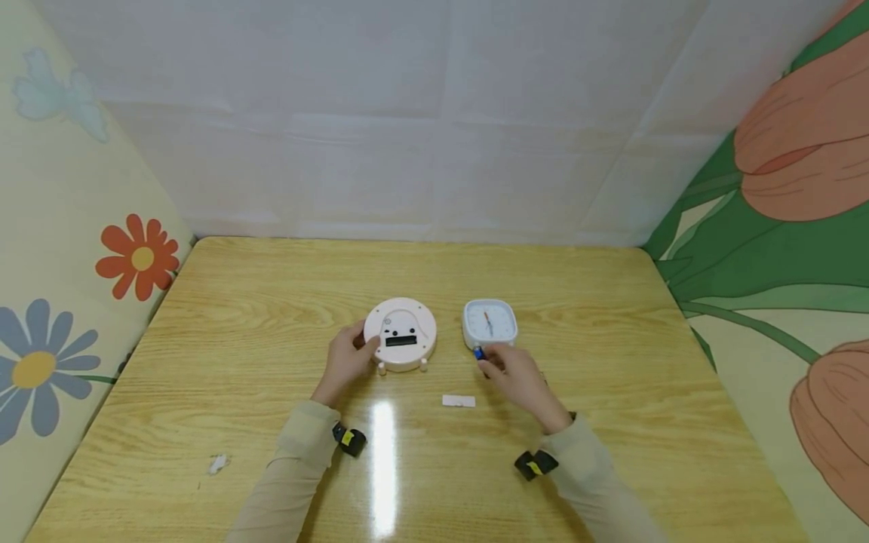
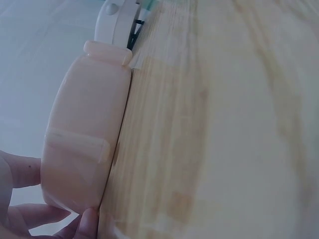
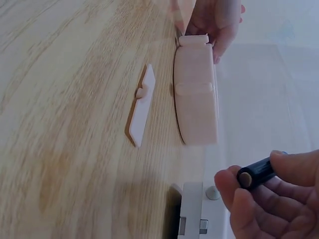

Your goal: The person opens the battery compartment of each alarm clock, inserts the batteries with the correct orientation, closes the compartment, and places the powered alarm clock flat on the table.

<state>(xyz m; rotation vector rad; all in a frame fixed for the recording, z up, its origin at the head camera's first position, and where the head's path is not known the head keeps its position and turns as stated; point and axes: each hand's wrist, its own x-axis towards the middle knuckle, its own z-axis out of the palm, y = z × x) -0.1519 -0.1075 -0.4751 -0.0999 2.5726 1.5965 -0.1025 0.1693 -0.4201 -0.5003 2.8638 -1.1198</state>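
A round pale pink clock (image 1: 402, 320) lies face down on the table, its black battery slot (image 1: 401, 341) uncovered and facing up. My left hand (image 1: 345, 360) grips its left edge, thumb on the back and fingers round the side. Between thumb and fingers, my right hand (image 1: 519, 377) pinches a dark blue battery (image 3: 256, 174), with one flat metal end showing in the right wrist view. That hand is just in front of a small white-blue clock (image 1: 490, 320), whose dial faces up. A thin pink battery cover (image 1: 459, 401) lies in front, between the two clocks.
The wood-grain table (image 1: 271, 302) meets a white cloth backdrop (image 1: 373, 166) behind. Flower-painted panels flank both sides. A small pale worn patch (image 1: 218, 463) marks the table at the front left. Black camera straps circle both wrists.
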